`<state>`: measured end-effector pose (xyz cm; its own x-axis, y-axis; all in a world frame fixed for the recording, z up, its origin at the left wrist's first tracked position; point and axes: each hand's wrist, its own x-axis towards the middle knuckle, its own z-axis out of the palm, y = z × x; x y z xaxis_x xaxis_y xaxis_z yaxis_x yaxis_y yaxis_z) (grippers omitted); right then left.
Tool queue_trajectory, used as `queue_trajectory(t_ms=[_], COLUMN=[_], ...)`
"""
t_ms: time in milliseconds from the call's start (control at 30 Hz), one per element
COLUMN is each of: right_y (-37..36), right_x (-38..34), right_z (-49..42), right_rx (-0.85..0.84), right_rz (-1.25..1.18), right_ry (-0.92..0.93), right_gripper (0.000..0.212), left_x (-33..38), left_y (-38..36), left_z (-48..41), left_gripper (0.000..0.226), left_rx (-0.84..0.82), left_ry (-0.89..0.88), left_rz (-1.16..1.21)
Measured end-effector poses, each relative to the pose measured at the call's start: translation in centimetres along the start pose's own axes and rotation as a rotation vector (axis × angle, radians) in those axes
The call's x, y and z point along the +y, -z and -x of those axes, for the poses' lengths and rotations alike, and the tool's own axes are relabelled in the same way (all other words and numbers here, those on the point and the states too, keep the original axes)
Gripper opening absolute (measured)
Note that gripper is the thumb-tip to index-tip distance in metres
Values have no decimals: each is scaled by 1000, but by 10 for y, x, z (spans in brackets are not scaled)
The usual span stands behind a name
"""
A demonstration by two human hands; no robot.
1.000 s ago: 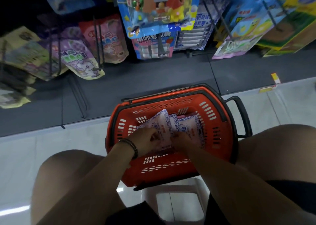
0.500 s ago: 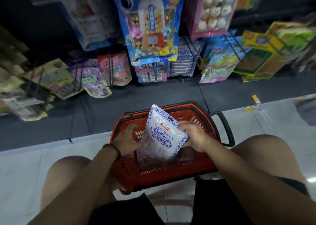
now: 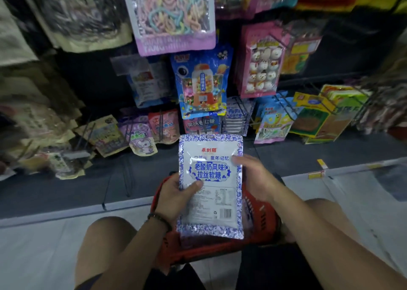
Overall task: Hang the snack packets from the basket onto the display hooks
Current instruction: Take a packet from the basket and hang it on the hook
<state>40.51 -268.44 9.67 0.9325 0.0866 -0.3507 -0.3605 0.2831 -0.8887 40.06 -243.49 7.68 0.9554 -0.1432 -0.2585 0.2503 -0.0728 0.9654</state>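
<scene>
A white snack packet (image 3: pixel 214 199) with a blue patterned border and blue lettering is held upright above the red basket (image 3: pixel 262 219). My left hand (image 3: pixel 174 196) grips its left edge, thumb across the front. My right hand (image 3: pixel 253 177) grips its right edge, thumb on the front. The basket sits between my knees, mostly hidden behind the packet and my hands. Straight ahead, low on the display, a stack of matching blue-and-white packets (image 3: pixel 236 119) hangs on a hook.
The display wall is crowded with hanging packets: a pastel candy bag (image 3: pixel 174 16) at the top, a blue gumball-machine bag (image 3: pixel 202 82), a pink snowman bag (image 3: pixel 262 62). Black wire hooks (image 3: pixel 288 104) jut out at the lower right. A dark base shelf (image 3: pixel 88 179) runs below.
Both hands lifted the packet out of the basket, raised it and turned it upright. The view tilted up toward the display.
</scene>
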Motion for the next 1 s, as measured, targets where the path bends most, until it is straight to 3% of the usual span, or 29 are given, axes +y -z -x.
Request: queue_trajectory(t_ms=[100,267,367,433,500,633,700,800,900,1000], right_y=[-5,-3,-3,-7,-14,-32,-41,-46,-36,-9], right_x=[15,31,32,31,28,18,17,20,17,8], right_z=[17,26,27,26,24,25,30,34,25,14], right_rx=[-1,31,65,120,184,164,62,24,51,223], right_rz=[194,140,132,128,109,62,113,218,340,546], right_ry=[10,40,72,111,156,169,173,180,229,296], right_gripper=[29,31,30,27,21,24,30,46,34,60], left_x=[11,10,1,-5,-8,-1,6,14,18,23], left_y=[-18,-21,-23,-29,-42,-60,-61,-57,-43,-27], left_z=[8,7,5,8,17,28,25,17,7,3], left_gripper=[28,36,53,42,29,60,56,45,23,36], left_rx=[39,43,213,358,297,31,-57,33,145,79], left_ry=[2,28,-30,-114,-151,-155,-141,-123,-99,-8], left_rz=[46,3,-91,-272,-232,-137,23,70,63,131])
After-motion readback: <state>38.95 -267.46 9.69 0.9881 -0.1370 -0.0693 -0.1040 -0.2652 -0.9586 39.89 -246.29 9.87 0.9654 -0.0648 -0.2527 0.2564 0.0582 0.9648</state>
